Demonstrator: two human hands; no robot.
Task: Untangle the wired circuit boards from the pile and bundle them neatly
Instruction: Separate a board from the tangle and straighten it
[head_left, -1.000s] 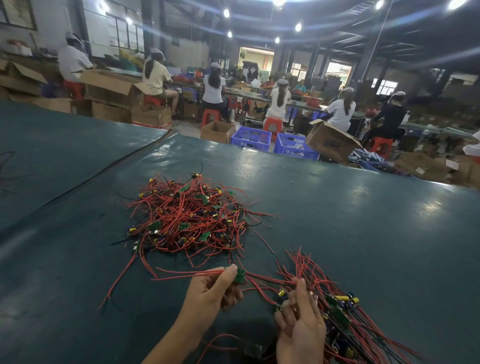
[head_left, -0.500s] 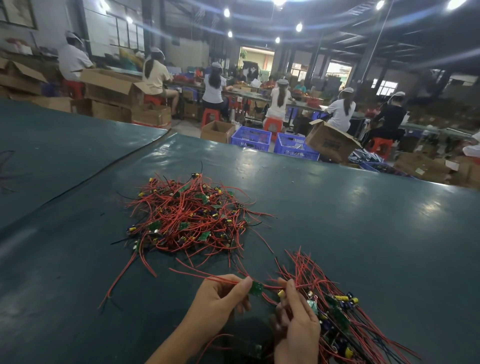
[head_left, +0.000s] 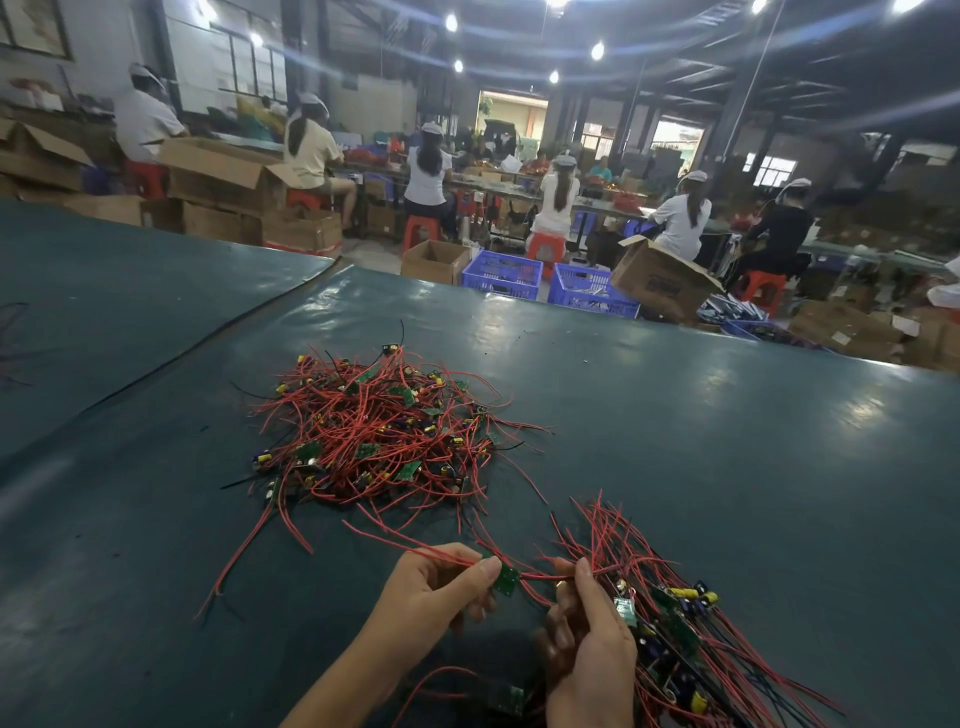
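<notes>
Red-wired tangled pile (head_left: 384, 431) large, mid-tabletop (head_left: 727, 441). Left hand (head_left: 436, 592) grip pinched on one freed green circuit board (head_left: 505, 578), beside sorted bundle (head_left: 670, 613). Right hand (head_left: 592, 639) grip curled round bundle wires. Judged early: most boards left to untangle, bundle untied.

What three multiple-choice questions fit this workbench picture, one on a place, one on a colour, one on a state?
1. Where is the tangled pile relative to the sorted bundle?
A. farther off, to its left
B. nearer, to its right
C. on top of it
2. Most wires are:
A. blue
B. red
C. white
3. The left hand:
A. lies flat
B. pinches a small green board
C. holds a box
Answers:
1 A, the pile lies beyond and left of the bundle.
2 B, red strands dominate both heaps.
3 B, thumb and fingers close on the board.
</notes>
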